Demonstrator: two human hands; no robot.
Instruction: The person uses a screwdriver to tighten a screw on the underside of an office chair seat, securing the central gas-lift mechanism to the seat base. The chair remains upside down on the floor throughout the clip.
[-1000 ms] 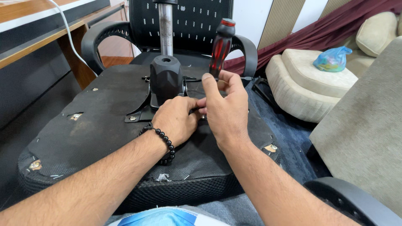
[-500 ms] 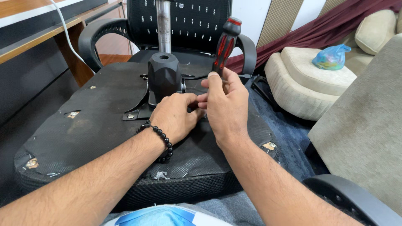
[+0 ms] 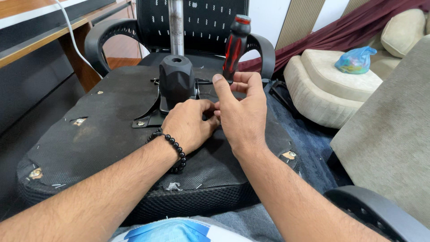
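An upturned black chair seat lies in front of me, underside up. A black metal mechanism with a round socket is bolted at its middle. My right hand grips a screwdriver with a red and black handle, held upright, its tip hidden behind my fingers beside the mechanism's plate. My left hand, a black bead bracelet on the wrist, rests closed on the seat right next to the tip; what its fingers pinch is hidden.
A second black mesh office chair with a steel column stands behind the seat. A wooden desk is at left. Beige cushions with a blue plastic bag sit at right. A black armrest is at bottom right.
The screwdriver handle has tilted slightly to the right and my right hand's fingers have shifted on it. My left hand stays by the mechanism plate.
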